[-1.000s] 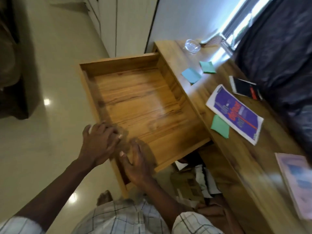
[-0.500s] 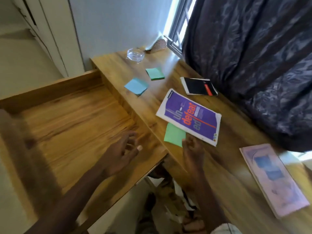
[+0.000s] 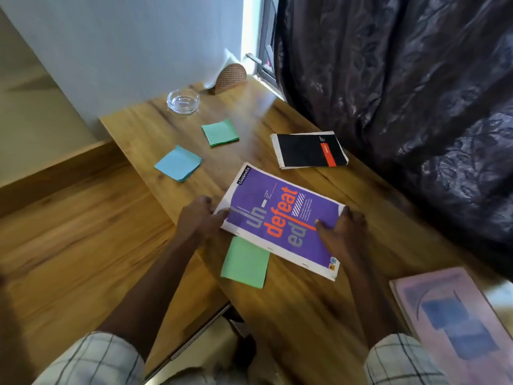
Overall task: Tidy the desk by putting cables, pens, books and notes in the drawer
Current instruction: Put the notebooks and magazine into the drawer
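A wooden desk (image 3: 280, 323) runs along a dark curtain (image 3: 416, 107), with its open drawer (image 3: 83, 232) pulled out on the left. Half a second ago the left hand (image 3: 197, 220) hovered loose-fingered over the drawer and the right hand (image 3: 341, 232) reached just past the near green note (image 3: 245, 262). Now both have closed on the purple notebook (image 3: 280, 220), one at each short end. The left hand's fingers curl round the corner nearest the drawer. The right hand lays its thumb on the cover while its fingers wrap the far edge. The notebook itself lies where it did before (whether it has left the wood yet, I cannot tell), slanted across the middle of the desk, its lower edge overlapping the green note. Its cover is purple with a white border and large orange and grey lettering. Beyond it lie a blue sticky pad (image 3: 179, 163), a second green pad (image 3: 220, 132) and a black spiral notepad (image 3: 309, 150). A pink book (image 3: 458, 329) lies at the near right.
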